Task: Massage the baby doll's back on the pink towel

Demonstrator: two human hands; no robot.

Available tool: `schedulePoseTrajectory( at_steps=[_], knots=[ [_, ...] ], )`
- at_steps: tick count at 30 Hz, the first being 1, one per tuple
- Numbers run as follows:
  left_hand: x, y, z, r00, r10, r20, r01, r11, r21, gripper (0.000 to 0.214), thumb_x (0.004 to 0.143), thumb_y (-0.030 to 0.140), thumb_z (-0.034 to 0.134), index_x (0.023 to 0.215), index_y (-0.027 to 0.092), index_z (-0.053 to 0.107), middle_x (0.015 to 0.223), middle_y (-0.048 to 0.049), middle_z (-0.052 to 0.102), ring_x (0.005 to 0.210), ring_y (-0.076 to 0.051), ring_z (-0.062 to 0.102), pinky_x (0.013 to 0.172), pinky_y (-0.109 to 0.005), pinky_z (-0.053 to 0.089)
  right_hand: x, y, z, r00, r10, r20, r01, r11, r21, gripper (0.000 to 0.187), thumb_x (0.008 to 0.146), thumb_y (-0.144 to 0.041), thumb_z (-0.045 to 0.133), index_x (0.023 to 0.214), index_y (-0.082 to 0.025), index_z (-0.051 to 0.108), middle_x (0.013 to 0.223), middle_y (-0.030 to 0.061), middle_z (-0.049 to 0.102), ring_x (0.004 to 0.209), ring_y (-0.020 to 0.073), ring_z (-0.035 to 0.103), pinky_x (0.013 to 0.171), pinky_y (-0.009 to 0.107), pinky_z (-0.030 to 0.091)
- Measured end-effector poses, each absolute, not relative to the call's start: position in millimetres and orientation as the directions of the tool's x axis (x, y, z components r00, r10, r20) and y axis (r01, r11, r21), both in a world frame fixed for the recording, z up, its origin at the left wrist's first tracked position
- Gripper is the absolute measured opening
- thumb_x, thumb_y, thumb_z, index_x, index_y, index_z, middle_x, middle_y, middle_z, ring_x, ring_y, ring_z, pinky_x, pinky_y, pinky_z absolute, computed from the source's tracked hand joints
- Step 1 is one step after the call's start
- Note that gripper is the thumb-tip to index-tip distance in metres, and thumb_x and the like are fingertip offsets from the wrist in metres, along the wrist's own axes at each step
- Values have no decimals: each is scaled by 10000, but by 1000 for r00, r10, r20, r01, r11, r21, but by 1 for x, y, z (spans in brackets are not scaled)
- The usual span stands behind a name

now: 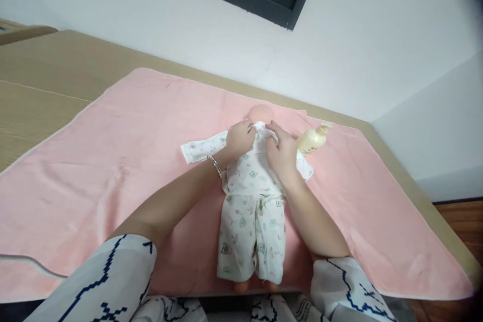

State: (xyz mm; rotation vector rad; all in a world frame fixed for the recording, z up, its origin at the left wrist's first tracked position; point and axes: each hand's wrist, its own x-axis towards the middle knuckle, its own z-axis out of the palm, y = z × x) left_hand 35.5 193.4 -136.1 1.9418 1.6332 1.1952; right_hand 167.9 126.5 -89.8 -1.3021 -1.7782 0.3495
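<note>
Table (56,68): pink cloth (75,176), dressed doll (253,183) lengthwise toward us.
Collar (260,133): between our left hand (240,139) and right hand (285,153).
Fingers (279,131): left curled, right loosely bent; can't tell grip.

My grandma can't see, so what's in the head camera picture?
A baby doll in a printed white top and trousers lies on a pink blanket, with a person's left hand and right hand at the neckline. A pale yellow pump bottle is beside the right hand.
</note>
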Motion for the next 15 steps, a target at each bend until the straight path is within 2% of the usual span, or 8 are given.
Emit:
schedulePoseTrajectory(
  at_steps=[2, 4, 7, 11, 15],
  knots=[
    [35, 195, -144, -23, 921, 389, 663, -277, 696, 247, 940, 219, 463, 920, 185, 706, 1005, -90, 755, 961, -249, 691, 903, -379, 524, 165, 141, -107, -122, 823, 555, 774, 429, -466, 447, 902, -184, 399, 1238, -115, 686, 1443, 155, 605, 1403, 293, 513, 1214, 495, 377],
    [34, 194, -148, -6, 908, 419, 675, -305, 672, 261, 933, 203, 448, 897, 185, 706, 987, -87, 755, 939, -243, 690, 888, -371, 524, 163, 151, -118, -214, 825, 524, 817, 445, -367, 451, 891, -155, 394, 1211, -85, 704, 1380, 180, 648, 1355, 298, 560, 1196, 470, 407],
    [32, 191, -153, 31, 880, 474, 657, -375, 654, 291, 931, 175, 416, 914, 189, 706, 994, -84, 757, 942, -237, 687, 909, -381, 525, 165, 159, -123, -290, 831, 474, 829, 466, -311, 441, 895, -161, 415, 1224, -122, 706, 1345, 152, 677, 1331, 295, 584, 1174, 480, 437],
    [27, 186, -162, 61, 822, 567, 576, -492, 652, 329, 943, 185, 399, 1072, 194, 701, 1132, -76, 754, 1048, -230, 683, 1005, -414, 516, 177, 161, -123, -438, 779, 448, 770, 582, -260, 448, 926, -218, 444, 1298, -111, 671, 1444, 146, 607, 1411, 297, 512, 1202, 508, 404],
    [19, 185, -174, 105, 746, 657, 521, -604, 603, 357, 963, 240, 426, 1227, 178, 658, 1266, -105, 720, 1199, -245, 657, 1086, -461, 498, 183, 160, -126, -434, 765, 476, 756, 597, -269, 454, 944, -240, 442, 1318, -98, 656, 1457, 150, 595, 1430, 280, 493, 1211, 502, 397]
  ],
)
